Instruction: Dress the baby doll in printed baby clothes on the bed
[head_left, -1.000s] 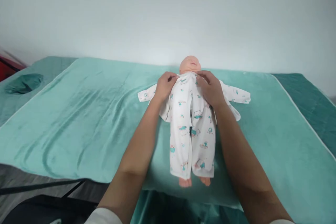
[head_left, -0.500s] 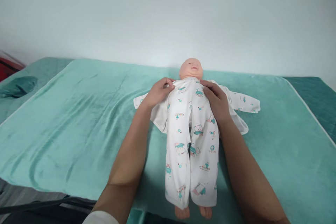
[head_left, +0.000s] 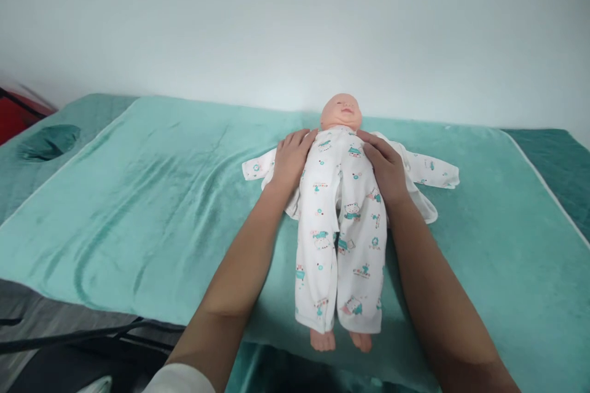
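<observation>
A baby doll (head_left: 342,112) lies on its back, head toward the wall and bare feet toward me. White printed pants (head_left: 318,245) cover it from the ankles up to the chest. Under it a white printed shirt (head_left: 428,169) is spread, its sleeves stretched out to both sides. My left hand (head_left: 295,153) lies flat along the doll's left-hand side in view, fingers extended near the shoulder. On the other side my right hand (head_left: 385,166) rests against the upper edge of the pants, fingers stretched and thumb apart.
A green velvety sheet (head_left: 138,209) covers the bed, with creases at the left. The bed has a round hole (head_left: 48,142) near its left end. Behind it stands a pale wall (head_left: 295,24). A red object (head_left: 18,116) shows at the far left.
My left hand has gone from bent fingers at the pants' upper edge to lying flat beside the doll. My right hand stays nearly in place. The view has shifted slightly.
</observation>
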Motion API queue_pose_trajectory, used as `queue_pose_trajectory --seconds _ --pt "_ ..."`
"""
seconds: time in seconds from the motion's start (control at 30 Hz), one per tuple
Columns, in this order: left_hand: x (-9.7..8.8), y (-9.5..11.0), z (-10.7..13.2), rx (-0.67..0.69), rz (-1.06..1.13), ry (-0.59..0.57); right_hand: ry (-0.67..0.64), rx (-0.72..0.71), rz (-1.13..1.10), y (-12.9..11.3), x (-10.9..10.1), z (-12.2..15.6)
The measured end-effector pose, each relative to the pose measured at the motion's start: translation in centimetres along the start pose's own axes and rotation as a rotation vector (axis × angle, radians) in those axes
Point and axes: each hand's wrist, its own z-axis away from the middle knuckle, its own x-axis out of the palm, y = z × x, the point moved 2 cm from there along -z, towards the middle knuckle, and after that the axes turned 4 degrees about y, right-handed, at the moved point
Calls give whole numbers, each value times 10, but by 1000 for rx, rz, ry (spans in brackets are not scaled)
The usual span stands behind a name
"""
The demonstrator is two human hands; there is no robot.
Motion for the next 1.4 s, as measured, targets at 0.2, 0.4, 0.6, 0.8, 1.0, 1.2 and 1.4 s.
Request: queue_pose_trajectory --seconds 0.2,0.4,0.6,0.8,1.0,1.2,1.4 --pt "-7 0 34 24 -79 -18 3 33 20 2 -7 14" --pt "-12 -3 51 -156 -77 133 7 28 15 6 -17 37" --pt "-17 -5 58 -272 -143 219 136 8 291 17 -34 59" --pt "-26 15 93 130 -64 -46 -96 -253 668 17 -47 96" --pt "-32 24 133 311 3 -189 -184 -420 777 3 -63 141" --pt "-28 33 134 316 193 -109 -288 -523 842 5 -61 153" --pt "-18 39 126 190 301 -175 -272 -485 938 4 -41 130"
